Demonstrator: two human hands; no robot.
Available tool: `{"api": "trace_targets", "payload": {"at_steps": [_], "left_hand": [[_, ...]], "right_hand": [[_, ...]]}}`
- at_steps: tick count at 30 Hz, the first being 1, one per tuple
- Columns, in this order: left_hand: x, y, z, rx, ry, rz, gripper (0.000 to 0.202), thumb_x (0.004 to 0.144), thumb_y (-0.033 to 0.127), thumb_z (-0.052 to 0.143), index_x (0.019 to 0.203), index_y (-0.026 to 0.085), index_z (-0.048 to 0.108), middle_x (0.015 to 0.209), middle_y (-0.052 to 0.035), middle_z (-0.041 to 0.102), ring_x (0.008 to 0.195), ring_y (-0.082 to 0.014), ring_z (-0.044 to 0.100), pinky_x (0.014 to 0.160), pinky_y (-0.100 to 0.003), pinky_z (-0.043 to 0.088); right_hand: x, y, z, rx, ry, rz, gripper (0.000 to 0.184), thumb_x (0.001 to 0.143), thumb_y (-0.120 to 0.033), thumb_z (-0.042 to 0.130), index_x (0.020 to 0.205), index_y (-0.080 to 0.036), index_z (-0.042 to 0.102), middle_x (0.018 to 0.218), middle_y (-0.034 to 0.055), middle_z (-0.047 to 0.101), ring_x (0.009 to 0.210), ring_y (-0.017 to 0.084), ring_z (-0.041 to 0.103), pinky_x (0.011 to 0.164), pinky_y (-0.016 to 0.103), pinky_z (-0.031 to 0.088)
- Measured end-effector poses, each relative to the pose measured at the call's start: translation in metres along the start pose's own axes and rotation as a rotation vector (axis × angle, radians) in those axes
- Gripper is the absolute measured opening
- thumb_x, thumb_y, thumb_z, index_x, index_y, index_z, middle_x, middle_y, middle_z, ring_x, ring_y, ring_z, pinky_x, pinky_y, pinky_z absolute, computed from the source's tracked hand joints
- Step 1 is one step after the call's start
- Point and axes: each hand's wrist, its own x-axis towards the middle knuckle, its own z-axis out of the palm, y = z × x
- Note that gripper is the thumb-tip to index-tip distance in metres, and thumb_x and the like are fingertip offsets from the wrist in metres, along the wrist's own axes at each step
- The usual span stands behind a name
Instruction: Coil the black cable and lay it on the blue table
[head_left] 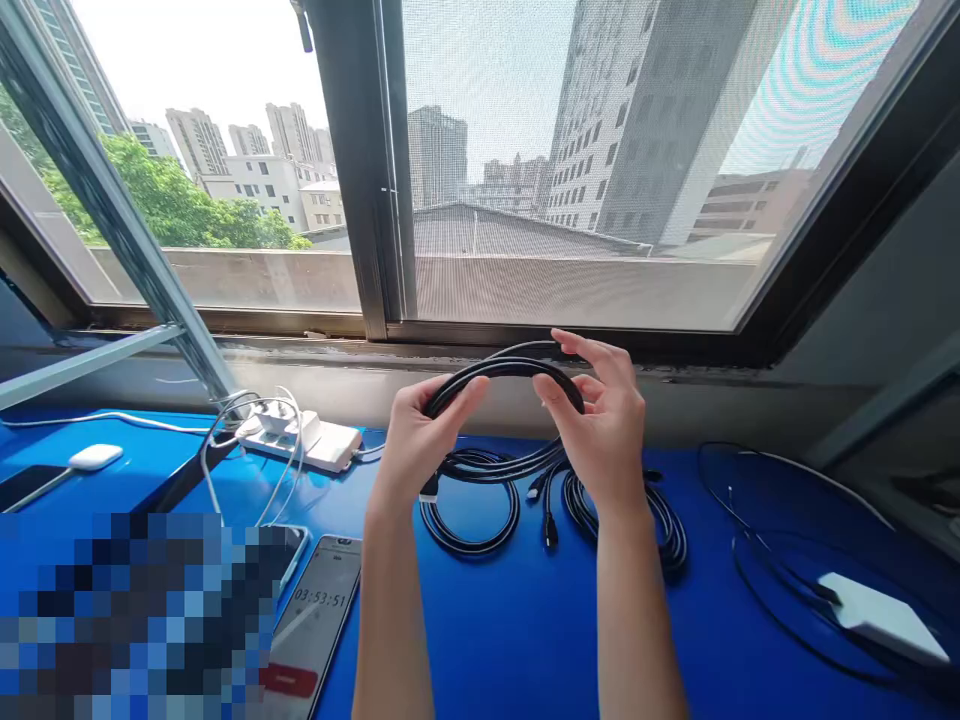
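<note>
We hold a coiled black cable [510, 367] above the blue tabletop [517, 650], below the window. Our left hand [416, 435] clamps thumb and fingers on the coil's left side; our right hand [606, 425] pinches its right side, index finger raised apart. Beneath: a thin cable coil [472, 549], a thicker cable bundle [676, 540]. Leftward, phone timer [321, 600] reads 03:53:51.

Tabletop [517, 640]: plain blue. Cable [511, 366], dial centre: black. Coil [471, 549], 6 o'clock: black. Power strip [336, 446], 8 o'clock: white. Phone [315, 632], 7 o'clock: grey screen [330, 570], dark digits [319, 598], red button [291, 681]. Box [883, 616], 4 o'clock: white. Trees [161, 195], 10 o'clock: green. Mesh [825, 90], 2 o'clock: rippled moiré, pink and turquoise bands.
</note>
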Motion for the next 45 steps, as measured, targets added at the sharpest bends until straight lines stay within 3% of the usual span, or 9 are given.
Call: {"api": "trace_targets", "payload": {"at_steps": [6, 10, 20, 25, 30, 33, 38, 42, 45], "left_hand": [[-0.003, -0.001, -0.008, 0.038, 0.075, 0.104, 0.059, 0.068, 0.061, 0.07, 0.045, 0.019, 0.035, 0.043, 0.0059, 0.024, 0.041, -0.005, 0.019, 0.037, -0.025, 0.012], [-0.004, -0.003, -0.015, -0.065, 0.128, 0.161, 0.065, 0.064, 0.065, 0.072, 0.042, 0.019, 0.031, 0.04, 0.0072, 0.021, 0.037, -0.0035, 0.018, 0.036, -0.023, 0.009], [0.001, 0.0, -0.004, -0.286, 0.283, 0.242, 0.073, 0.06, 0.066, 0.074, 0.039, 0.018, 0.023, 0.036, 0.009, 0.016, 0.029, -0.0014, 0.014, 0.03, -0.021, 0.006], [0.003, -0.001, 0.003, -0.373, 0.287, 0.232, 0.069, 0.074, 0.062, 0.064, 0.042, 0.019, 0.021, 0.039, 0.0086, 0.013, 0.03, -0.0031, 0.013, 0.029, -0.022, 0.009], [0.011, -0.012, 0.009, -0.498, 0.219, 0.066, 0.064, 0.091, 0.052, 0.047, 0.044, 0.019, 0.02, 0.038, 0.0078, 0.012, 0.029, -0.004, 0.013, 0.03, -0.022, 0.012], [0.015, -0.015, 0.01, -0.552, 0.168, -0.03, 0.062, 0.095, 0.048, 0.041, 0.045, 0.019, 0.019, 0.038, 0.0074, 0.013, 0.029, -0.0043, 0.014, 0.031, -0.021, 0.013], [0.016, -0.015, 0.008, -0.557, 0.142, -0.112, 0.059, 0.098, 0.041, 0.036, 0.047, 0.019, 0.017, 0.039, 0.0069, 0.014, 0.029, -0.0042, 0.015, 0.031, -0.021, 0.012], [0.016, -0.017, 0.002, -0.451, 0.168, -0.152, 0.058, 0.096, 0.038, 0.043, 0.048, 0.019, 0.017, 0.039, 0.0073, 0.015, 0.03, -0.0039, 0.015, 0.032, -0.022, 0.012], [0.015, -0.018, -0.003, -0.337, 0.199, -0.18, 0.058, 0.094, 0.035, 0.049, 0.048, 0.019, 0.017, 0.04, 0.0078, 0.015, 0.031, -0.0033, 0.015, 0.032, -0.022, 0.012]], "right_hand": [[-0.001, 0.005, 0.002, -0.029, -0.141, -0.01, 0.053, 0.076, -0.057, 0.067, 0.118, -0.024, 0.066, 0.119, 0.0105, 0.056, 0.083, 0.015, 0.061, 0.047, 0.02, 0.054], [-0.001, 0.004, 0.002, -0.126, -0.107, -0.091, 0.047, 0.08, -0.051, 0.066, 0.117, -0.024, 0.066, 0.118, 0.0104, 0.06, 0.088, 0.017, 0.063, 0.05, 0.02, 0.055], [-0.004, -0.014, 0.002, -0.051, 0.113, -0.088, 0.023, 0.075, -0.041, 0.072, 0.079, -0.019, 0.074, 0.071, 0.0017, 0.069, 0.065, 0.014, 0.064, 0.054, 0.023, 0.053], [-0.006, -0.024, 0.009, 0.128, 0.157, 0.096, 0.028, 0.076, -0.041, 0.067, 0.057, -0.021, 0.067, 0.052, -0.001, 0.061, 0.049, 0.013, 0.058, 0.046, 0.025, 0.049], [-0.002, -0.035, 0.003, 0.388, -0.002, 0.401, 0.03, 0.059, -0.04, 0.075, 0.044, -0.023, 0.056, 0.041, -0.0044, 0.052, 0.03, 0.009, 0.043, 0.028, 0.022, 0.035], [0.001, -0.038, -0.002, 0.474, -0.114, 0.478, 0.035, 0.053, -0.043, 0.079, 0.042, -0.024, 0.052, 0.039, -0.006, 0.047, 0.027, 0.006, 0.037, 0.026, 0.021, 0.03], [0.001, -0.037, -0.006, 0.473, -0.329, 0.45, 0.035, 0.062, -0.053, 0.077, 0.057, -0.022, 0.062, 0.044, -0.0054, 0.05, 0.028, 0.005, 0.036, 0.028, 0.021, 0.034], [-0.002, -0.028, -0.002, 0.209, -0.195, 0.271, 0.041, 0.065, -0.046, 0.079, 0.096, -0.022, 0.067, 0.08, 0.0011, 0.069, 0.041, 0.008, 0.053, 0.038, 0.024, 0.048], [-0.004, -0.02, 0.002, 0.046, -0.111, 0.108, 0.057, 0.066, -0.043, 0.08, 0.117, -0.025, 0.059, 0.115, 0.0072, 0.065, 0.059, 0.014, 0.065, 0.05, 0.029, 0.057]]}}
